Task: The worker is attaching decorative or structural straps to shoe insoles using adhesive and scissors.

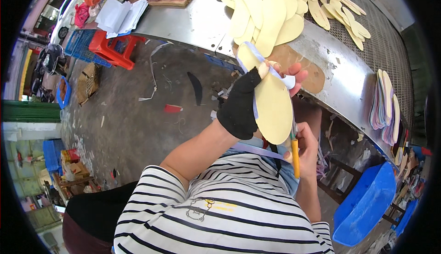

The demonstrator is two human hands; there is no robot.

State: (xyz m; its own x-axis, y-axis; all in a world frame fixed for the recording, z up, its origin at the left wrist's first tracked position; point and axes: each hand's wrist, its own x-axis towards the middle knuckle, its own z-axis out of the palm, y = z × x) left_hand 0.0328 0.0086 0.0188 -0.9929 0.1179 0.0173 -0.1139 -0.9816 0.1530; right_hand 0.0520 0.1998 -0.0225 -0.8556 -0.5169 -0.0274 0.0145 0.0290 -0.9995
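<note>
Head view: the gloved left hand (pixel 241 100) curls closed around a cream insole (pixel 274 111) above the lap; the right hand (pixel 308 150) grips yellow-handled scissors (pixel 295 159) at its lower edge, beside a purple strip (pixel 257 150). Edge trimming seems in hand; the next snip calls for steady blades along the rim. Beyond, more insoles (pixel 268 12) cover the table (pixel 188 22).
</note>
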